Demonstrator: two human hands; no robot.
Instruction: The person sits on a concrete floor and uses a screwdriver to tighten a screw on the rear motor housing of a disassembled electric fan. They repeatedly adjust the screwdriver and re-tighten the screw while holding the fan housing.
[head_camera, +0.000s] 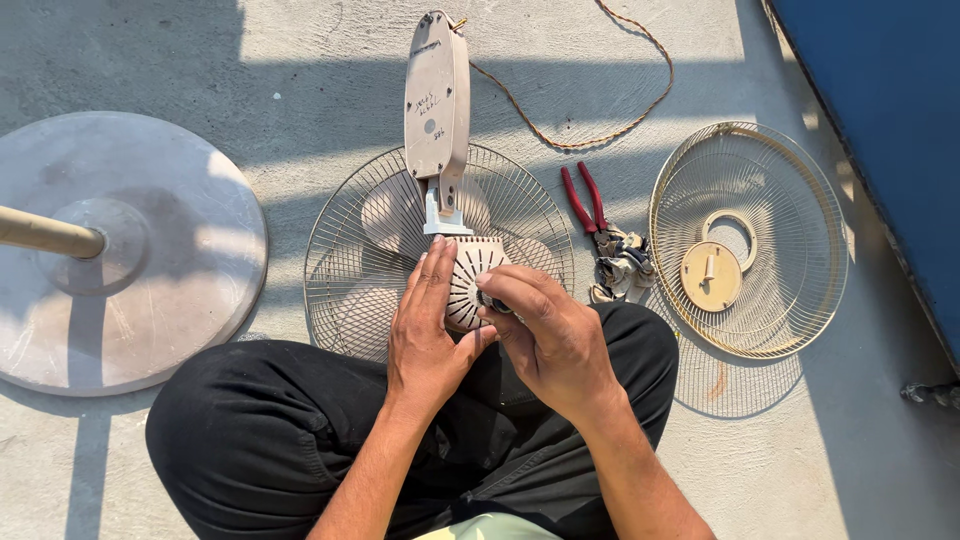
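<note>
Down on a concrete floor (860, 450) in hard sunlight, seen from the head camera: left hand (428, 335) laid flat, fingers straight and close together, pressed on the ribbed cream motor housing (470, 275); right hand (545, 335) curled beside it, fingertips pinched together on a small dark part (496, 301) at the housing's edge, too small to make out. Housing resting between both hands, just above crossed legs in black trousers (260, 430), over the rear wire guard (345, 250) with pale blades (385, 210) beneath. Beige fan neck (437, 100) stretching away, braided cord (590, 135) trailing off. Red-handled pliers (585, 200) just right; loose front guard (750, 240) farther right; round base plate (150, 280) left; blue panel (890, 120) at right edge.
</note>
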